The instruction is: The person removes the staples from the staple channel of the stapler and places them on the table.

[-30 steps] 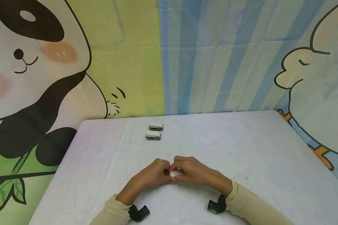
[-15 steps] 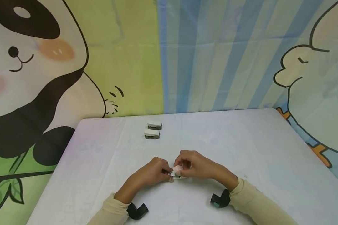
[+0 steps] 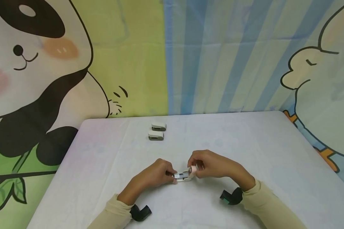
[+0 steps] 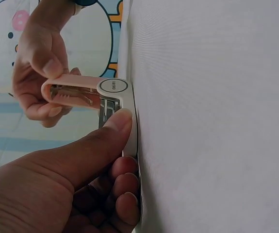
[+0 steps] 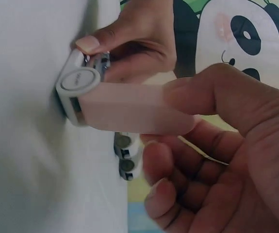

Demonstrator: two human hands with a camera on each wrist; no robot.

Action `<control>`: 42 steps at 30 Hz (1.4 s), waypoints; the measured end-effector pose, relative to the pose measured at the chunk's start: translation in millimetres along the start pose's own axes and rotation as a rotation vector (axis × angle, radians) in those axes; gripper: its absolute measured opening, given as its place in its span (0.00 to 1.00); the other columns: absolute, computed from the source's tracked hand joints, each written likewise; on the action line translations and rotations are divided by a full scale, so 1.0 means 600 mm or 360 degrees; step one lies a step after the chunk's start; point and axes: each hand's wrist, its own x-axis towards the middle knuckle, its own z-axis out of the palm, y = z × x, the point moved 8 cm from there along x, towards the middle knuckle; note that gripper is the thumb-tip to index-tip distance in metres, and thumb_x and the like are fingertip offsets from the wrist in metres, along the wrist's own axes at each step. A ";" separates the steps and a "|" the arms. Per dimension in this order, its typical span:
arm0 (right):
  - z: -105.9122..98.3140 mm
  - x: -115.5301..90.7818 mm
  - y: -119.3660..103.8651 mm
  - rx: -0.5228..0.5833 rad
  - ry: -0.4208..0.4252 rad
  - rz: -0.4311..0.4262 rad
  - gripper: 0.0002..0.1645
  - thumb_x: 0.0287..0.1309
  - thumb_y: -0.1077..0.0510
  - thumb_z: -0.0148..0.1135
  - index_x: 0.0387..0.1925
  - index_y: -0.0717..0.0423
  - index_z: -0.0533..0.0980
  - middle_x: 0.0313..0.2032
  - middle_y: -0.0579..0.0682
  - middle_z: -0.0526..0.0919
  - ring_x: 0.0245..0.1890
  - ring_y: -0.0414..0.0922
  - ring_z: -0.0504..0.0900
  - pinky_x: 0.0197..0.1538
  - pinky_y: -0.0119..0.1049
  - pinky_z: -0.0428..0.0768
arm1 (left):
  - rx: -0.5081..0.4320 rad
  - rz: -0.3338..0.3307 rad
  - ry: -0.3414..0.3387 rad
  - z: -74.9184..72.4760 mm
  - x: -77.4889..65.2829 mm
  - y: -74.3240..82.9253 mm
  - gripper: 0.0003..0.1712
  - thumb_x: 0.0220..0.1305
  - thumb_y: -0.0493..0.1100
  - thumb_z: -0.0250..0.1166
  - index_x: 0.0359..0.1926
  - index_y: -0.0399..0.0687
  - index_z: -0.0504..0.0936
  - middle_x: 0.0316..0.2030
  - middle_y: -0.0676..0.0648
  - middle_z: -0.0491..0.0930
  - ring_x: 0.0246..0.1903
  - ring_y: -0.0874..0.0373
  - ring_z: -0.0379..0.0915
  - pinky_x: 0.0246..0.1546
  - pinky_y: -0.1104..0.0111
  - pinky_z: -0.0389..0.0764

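Panda backdrop, seemingly cloth; white table

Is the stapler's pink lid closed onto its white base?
No, the left wrist view shows the pink lid swung up from the white base, its end held by the right hand.

Stapler before two probable staplers

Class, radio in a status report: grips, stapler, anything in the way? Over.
Left grip pinching white stapler base; right grip pinching raised pink arm. Stapler open. No obstruction seen; two white-and-grey staplers farther back.
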 end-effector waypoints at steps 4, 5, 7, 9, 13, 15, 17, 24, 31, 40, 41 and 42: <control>-0.001 -0.009 0.007 -0.0121 -0.0072 0.0101 0.14 0.52 0.67 0.63 0.41 0.51 0.79 0.32 0.39 0.75 0.33 0.42 0.74 0.35 0.33 0.74 | 0.0004 -0.0010 -0.0005 0.003 0.000 -0.004 0.12 0.51 0.37 0.76 0.38 0.38 0.89 0.24 0.59 0.76 0.24 0.70 0.68 0.24 0.74 0.72; -0.001 -0.010 0.008 -0.0150 -0.0086 0.0118 0.14 0.52 0.67 0.62 0.41 0.51 0.79 0.32 0.39 0.74 0.34 0.42 0.74 0.36 0.33 0.74 | 0.0003 -0.0010 -0.0005 0.003 -0.001 -0.004 0.12 0.51 0.37 0.76 0.38 0.38 0.89 0.24 0.60 0.76 0.24 0.70 0.68 0.24 0.74 0.72; -0.001 -0.012 0.010 -0.0193 -0.0116 0.0157 0.15 0.52 0.67 0.62 0.42 0.52 0.80 0.33 0.40 0.74 0.35 0.42 0.74 0.37 0.33 0.74 | -0.0006 -0.0017 -0.0006 0.003 -0.001 -0.005 0.12 0.51 0.38 0.76 0.39 0.39 0.89 0.24 0.60 0.76 0.24 0.69 0.68 0.24 0.74 0.72; 0.000 -0.014 0.011 -0.0221 -0.0137 0.0190 0.15 0.51 0.67 0.63 0.42 0.53 0.80 0.33 0.40 0.74 0.35 0.43 0.74 0.38 0.34 0.74 | -0.0010 -0.0025 -0.0006 0.003 -0.002 -0.005 0.12 0.51 0.38 0.76 0.39 0.39 0.89 0.25 0.60 0.76 0.24 0.69 0.68 0.24 0.74 0.72; 0.000 -0.016 0.010 -0.0263 -0.0141 0.0227 0.15 0.49 0.69 0.64 0.41 0.53 0.80 0.33 0.40 0.75 0.36 0.44 0.74 0.39 0.34 0.74 | 0.0000 -0.0030 -0.0005 0.002 -0.001 -0.004 0.12 0.51 0.38 0.76 0.39 0.39 0.89 0.24 0.60 0.76 0.24 0.69 0.68 0.24 0.74 0.72; -0.001 -0.017 0.010 -0.0294 -0.0143 0.0236 0.15 0.50 0.68 0.64 0.41 0.53 0.81 0.34 0.40 0.76 0.36 0.44 0.75 0.39 0.35 0.74 | 0.0006 -0.0030 -0.0005 0.002 -0.001 -0.003 0.12 0.51 0.38 0.76 0.39 0.38 0.89 0.24 0.60 0.75 0.24 0.69 0.68 0.24 0.74 0.72; -0.002 -0.018 0.011 -0.0345 -0.0145 0.0260 0.14 0.52 0.65 0.66 0.43 0.52 0.81 0.37 0.40 0.77 0.39 0.43 0.75 0.43 0.37 0.75 | 0.0012 -0.0026 0.0000 0.001 -0.001 -0.001 0.12 0.51 0.38 0.76 0.39 0.38 0.89 0.24 0.60 0.76 0.24 0.69 0.68 0.24 0.74 0.72; -0.011 -0.008 -0.005 -0.0435 0.0089 0.0160 0.14 0.56 0.55 0.69 0.45 0.51 0.83 0.44 0.41 0.79 0.46 0.41 0.71 0.48 0.40 0.75 | -0.0008 -0.0029 -0.0001 -0.001 -0.002 -0.004 0.12 0.51 0.38 0.76 0.38 0.38 0.88 0.24 0.60 0.75 0.24 0.69 0.69 0.24 0.74 0.73; 0.024 0.020 -0.033 -0.0350 0.0280 -0.0103 0.07 0.57 0.59 0.70 0.39 0.52 0.85 0.37 0.38 0.80 0.41 0.39 0.72 0.44 0.35 0.74 | -0.0021 -0.0019 0.0008 -0.001 -0.002 -0.006 0.10 0.52 0.39 0.76 0.37 0.41 0.88 0.23 0.61 0.75 0.24 0.69 0.69 0.25 0.74 0.73; 0.056 0.033 -0.027 -0.0494 0.0361 -0.0057 0.06 0.51 0.63 0.70 0.31 0.49 0.86 0.30 0.35 0.80 0.33 0.35 0.73 0.40 0.36 0.71 | -0.0024 -0.0018 0.0017 0.001 0.001 -0.004 0.07 0.52 0.39 0.76 0.32 0.46 0.86 0.21 0.60 0.72 0.23 0.69 0.67 0.24 0.74 0.71; 0.056 0.033 -0.027 -0.0502 0.0368 -0.0049 0.07 0.51 0.63 0.71 0.31 0.48 0.86 0.29 0.35 0.80 0.33 0.35 0.72 0.39 0.36 0.70 | -0.0030 -0.0031 0.0015 0.001 0.001 -0.005 0.07 0.52 0.39 0.76 0.32 0.46 0.86 0.21 0.60 0.72 0.23 0.69 0.67 0.24 0.74 0.71; 0.055 0.033 -0.027 -0.0513 0.0370 -0.0039 0.07 0.50 0.63 0.71 0.30 0.48 0.86 0.29 0.35 0.80 0.32 0.35 0.72 0.38 0.35 0.70 | -0.0037 -0.0042 0.0014 0.002 0.001 -0.006 0.07 0.52 0.38 0.76 0.32 0.45 0.86 0.21 0.60 0.72 0.23 0.69 0.67 0.24 0.74 0.71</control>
